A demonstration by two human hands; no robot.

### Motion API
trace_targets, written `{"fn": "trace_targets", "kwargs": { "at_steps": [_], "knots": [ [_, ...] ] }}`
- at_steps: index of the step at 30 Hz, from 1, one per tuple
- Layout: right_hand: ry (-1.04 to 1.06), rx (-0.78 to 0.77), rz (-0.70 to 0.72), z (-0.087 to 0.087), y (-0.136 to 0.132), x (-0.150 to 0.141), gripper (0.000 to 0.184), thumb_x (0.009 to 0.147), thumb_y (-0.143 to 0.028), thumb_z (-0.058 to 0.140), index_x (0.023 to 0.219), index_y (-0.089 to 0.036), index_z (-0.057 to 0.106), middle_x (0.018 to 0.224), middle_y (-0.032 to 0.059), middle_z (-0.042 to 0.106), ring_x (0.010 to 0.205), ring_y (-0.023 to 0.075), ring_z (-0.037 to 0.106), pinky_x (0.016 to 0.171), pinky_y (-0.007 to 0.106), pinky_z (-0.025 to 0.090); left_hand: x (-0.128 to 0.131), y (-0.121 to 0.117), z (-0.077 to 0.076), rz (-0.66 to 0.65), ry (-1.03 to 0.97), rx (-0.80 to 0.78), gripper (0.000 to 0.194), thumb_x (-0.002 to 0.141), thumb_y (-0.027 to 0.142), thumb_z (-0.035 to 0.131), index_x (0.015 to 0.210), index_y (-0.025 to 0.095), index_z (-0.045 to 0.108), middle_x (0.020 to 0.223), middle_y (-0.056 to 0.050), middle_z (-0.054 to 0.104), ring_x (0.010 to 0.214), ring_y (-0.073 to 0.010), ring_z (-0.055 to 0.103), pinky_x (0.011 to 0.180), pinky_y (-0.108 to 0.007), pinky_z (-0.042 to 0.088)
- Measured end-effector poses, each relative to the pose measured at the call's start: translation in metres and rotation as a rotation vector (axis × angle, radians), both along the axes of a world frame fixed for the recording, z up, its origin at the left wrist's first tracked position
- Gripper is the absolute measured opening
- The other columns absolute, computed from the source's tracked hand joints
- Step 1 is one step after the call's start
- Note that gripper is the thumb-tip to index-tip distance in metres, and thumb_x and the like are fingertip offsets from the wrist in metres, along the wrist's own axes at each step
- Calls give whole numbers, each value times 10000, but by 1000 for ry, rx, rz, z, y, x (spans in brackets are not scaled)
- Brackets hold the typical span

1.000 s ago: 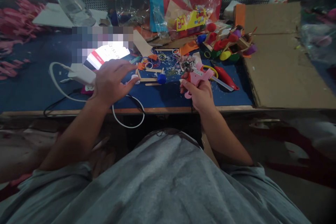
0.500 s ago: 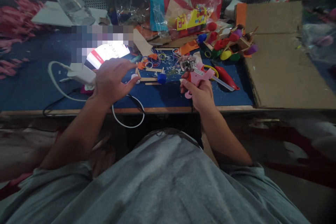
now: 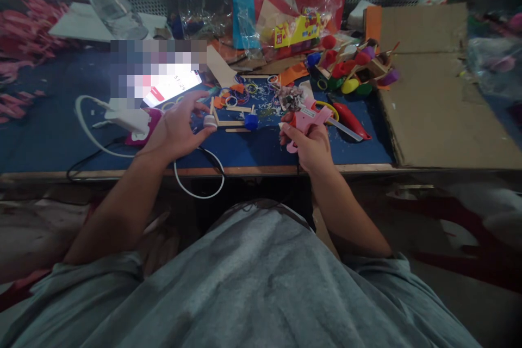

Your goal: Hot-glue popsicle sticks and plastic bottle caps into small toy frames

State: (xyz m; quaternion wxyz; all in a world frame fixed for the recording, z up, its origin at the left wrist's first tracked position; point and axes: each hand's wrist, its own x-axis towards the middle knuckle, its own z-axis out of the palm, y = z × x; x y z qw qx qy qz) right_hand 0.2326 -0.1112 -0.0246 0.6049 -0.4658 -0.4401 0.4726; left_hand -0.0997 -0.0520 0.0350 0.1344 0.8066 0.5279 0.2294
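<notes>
Wooden craft-stick frame (image 3: pixel 234 123) sits on the blue tabletop (image 3: pixel 265 153) between the hands — white bottle cap (image 3: pixel 209 121) at its L end, ridged blue bottle cap (image 3: pixel 251 122) at its R. L hand (image 3: pixel 174 128) curves half open round the white cap, thumb at its edge; can't tell if it grips. R hand (image 3: pixel 315 148) is wrapped round a pink plastic glue gun (image 3: pixel 304 121), w/ a translucent glue stick (image 3: pixel 346 130) out to its R. Phone (image 3: pixel 167 92) screen reads "51:29", part pixelated — yellow label (image 3: pixel 299 31) in a crinkly clear bag (image 3: pixel 248 24), print illegible. Flat brown cardboard (image 3: pixel 448 109) far R.
</notes>
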Motion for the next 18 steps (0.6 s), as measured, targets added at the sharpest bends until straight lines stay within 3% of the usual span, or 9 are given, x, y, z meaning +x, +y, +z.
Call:
{"fn": "trace_targets", "kwargs": {
  "at_steps": [6,18],
  "knots": [
    [-25,-6,1,1,0,0,449,805,-569,955,1035,-266,717,847,-27,727,647,145,675,592,309,564,-1,0,-2,4,2,-1,762,958,557,824,1647,262,693,1322,-106,890,1026,-307,808,1046,-487,683],
    [2,3,-10,0,0,-1,436,789,-558,992,1013,-276,746,840,-26,745,656,157,671,601,317,576,-1,4,-6,-16,20,-30,705,957,565,814,1596,281,723,1278,-95,899,1031,-320,826,1045,-476,669]
  ]
}}
